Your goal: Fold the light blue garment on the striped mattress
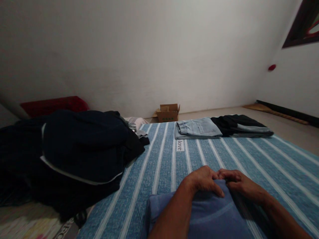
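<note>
A folded blue garment [211,212] lies on the striped bedspread close in front of me, its lower part cut off by the frame edge. My left hand [203,181] is closed at its far edge, with the thumb over the top of the cloth and the fingers behind it. Close beside it, my right hand [236,182] pinches the far right corner with curled fingers. The two hands nearly meet there. My left forearm covers part of the garment, so whether it is trousers or a top cannot be made out.
Blue-and-white striped bedspread [164,159] stretches ahead. At its far side lie folded light-blue jeans [199,127] beside folded black clothing [239,124]. A large dark heap of clothes [82,146] is piled at left. Beyond the bed, an opened cardboard box [168,114] stands by the wall.
</note>
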Demonstrator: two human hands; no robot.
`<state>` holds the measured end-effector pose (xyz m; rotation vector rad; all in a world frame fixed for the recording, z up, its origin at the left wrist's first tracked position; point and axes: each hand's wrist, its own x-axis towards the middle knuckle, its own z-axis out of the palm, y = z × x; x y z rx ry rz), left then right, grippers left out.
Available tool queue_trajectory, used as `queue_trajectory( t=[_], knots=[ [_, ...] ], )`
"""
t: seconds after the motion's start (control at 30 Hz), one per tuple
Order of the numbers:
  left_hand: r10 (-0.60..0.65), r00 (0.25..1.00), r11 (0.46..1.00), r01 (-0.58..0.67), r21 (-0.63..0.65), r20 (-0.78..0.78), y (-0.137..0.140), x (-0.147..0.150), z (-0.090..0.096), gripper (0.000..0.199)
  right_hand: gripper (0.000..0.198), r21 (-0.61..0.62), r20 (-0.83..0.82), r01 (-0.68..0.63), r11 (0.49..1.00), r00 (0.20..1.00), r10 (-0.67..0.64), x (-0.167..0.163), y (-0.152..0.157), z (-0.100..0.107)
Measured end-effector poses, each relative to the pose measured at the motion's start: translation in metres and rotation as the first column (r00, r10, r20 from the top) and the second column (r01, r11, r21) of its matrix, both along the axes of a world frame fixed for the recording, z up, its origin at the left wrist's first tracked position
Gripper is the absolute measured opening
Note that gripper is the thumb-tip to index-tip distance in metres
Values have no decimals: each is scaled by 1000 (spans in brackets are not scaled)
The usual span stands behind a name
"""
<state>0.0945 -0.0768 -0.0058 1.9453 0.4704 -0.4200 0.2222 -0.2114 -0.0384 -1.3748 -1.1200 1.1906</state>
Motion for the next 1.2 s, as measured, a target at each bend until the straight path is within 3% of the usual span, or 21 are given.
queue_trajectory(
  t=[0.47, 0.77, 1.2],
  knots=[
    [30, 996, 999, -29, 15, -86, 0, 2, -3, 31, 15, 2, -36, 31, 1000, 999, -30, 4, 2, -16],
    [-8, 1000, 1000, 8, 22, 7, 1, 2, -6, 28, 21, 56, 127, -131, 990, 984, 123, 7, 1, -6],
    [-6, 1000, 999, 5, 47, 7, 1, 3, -7, 28, 12, 86, 318, -139, 987, 942, 105, 7, 7, -11]
  ],
)
